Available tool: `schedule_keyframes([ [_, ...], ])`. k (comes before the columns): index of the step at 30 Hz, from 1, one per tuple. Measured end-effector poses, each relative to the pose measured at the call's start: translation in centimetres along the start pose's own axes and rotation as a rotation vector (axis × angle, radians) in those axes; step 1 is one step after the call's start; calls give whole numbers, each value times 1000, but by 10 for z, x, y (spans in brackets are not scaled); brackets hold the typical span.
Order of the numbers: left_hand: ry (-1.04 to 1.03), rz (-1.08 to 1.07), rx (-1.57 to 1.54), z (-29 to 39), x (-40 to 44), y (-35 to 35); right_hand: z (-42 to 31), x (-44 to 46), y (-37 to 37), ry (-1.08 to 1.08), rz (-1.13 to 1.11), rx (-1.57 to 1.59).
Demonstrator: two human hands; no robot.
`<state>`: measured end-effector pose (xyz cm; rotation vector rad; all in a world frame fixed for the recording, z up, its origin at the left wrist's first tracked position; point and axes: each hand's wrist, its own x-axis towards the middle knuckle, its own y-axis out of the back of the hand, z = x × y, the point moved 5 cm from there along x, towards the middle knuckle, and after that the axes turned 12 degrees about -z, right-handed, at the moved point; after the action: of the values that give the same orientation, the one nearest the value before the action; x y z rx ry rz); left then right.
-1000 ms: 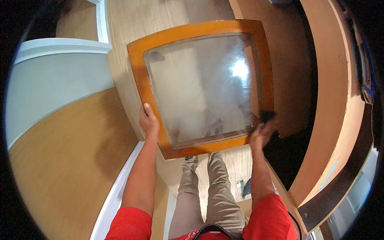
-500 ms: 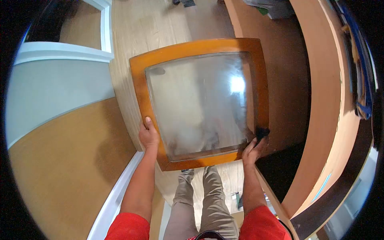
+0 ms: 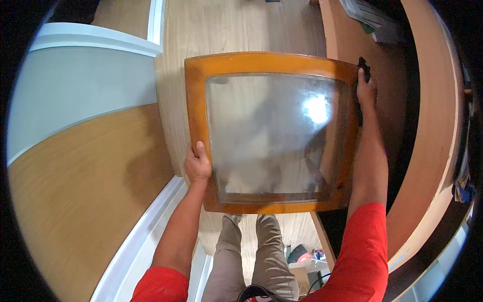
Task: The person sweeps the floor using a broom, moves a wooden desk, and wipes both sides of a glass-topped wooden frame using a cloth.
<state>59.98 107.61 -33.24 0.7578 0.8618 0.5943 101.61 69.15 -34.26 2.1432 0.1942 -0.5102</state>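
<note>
A square orange-brown wooden frame with a glass panel (image 3: 271, 136) is held out before me, above the floor and my legs. My left hand (image 3: 197, 163) is closed around the frame's left edge, with the thumb lying on the wood. Near the upper right corner, my right hand (image 3: 367, 89) is closed on a dark, cloth-like thing (image 3: 363, 64) at the frame's right edge. Part of that dark thing is hidden behind the fingers. The glass looks hazy and carries a bright light reflection.
A wood-coloured panel (image 3: 90, 186) with a grey upper part stands close on the left, beside white trim (image 3: 138, 241). On the right is a wooden shelf unit (image 3: 427, 151) with papers inside. Pale wood-look flooring (image 3: 216, 30) runs ahead. Small items (image 3: 304, 255) lie near my legs.
My right hand has moved with the dark cloth-like thing from the frame's lower right corner up to its upper right. The frame has shifted slightly right in view; my left hand keeps its grip.
</note>
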Motion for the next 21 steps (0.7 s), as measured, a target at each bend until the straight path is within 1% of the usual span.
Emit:
schedule_keyframes([
  [1,-1,-12,-20,-2,0,0,15,-9,-3,-2,2,-5],
  [3,2,-39,-39,-4,1,0,52,-51,-5,136,50,101],
  [5,69,-69,-2,-8,1,-2,97,-111,-13,-134,28,68],
  [6,66,-81,-5,-4,-1,-1,131,-137,-20,-95,88,56],
  [8,1,-78,-41,4,-4,4,176,-199,-24,-100,124,60],
  [9,-5,-83,-43,0,-2,0,187,-233,-27,-147,99,80],
  [11,8,-60,0,-18,3,-7,206,-291,-27,-295,151,17],
  [12,15,-51,1,-20,4,-9,204,-315,-26,-269,213,0],
  [13,-20,-38,-49,-17,3,-10,199,-333,-32,-235,257,-7],
  [14,-50,-19,-93,-18,3,-8,206,-344,-43,-219,220,7],
  [16,-45,-90,-119,-17,3,-8,233,-368,-55,-330,286,-55],
  [17,-75,-144,-198,-20,6,-12,238,-382,-75,-308,259,-44],
  [18,-112,-200,-280,-25,11,-15,239,-392,-91,-215,278,21],
  [19,-106,-177,-277,-39,12,-13,215,-403,-101,2,299,-118],
  [20,-46,-219,-381,-56,12,-16,190,-416,-112,215,331,-265],
  [21,18,-261,-491,-76,10,-19,160,-430,-132,330,313,-318],
])
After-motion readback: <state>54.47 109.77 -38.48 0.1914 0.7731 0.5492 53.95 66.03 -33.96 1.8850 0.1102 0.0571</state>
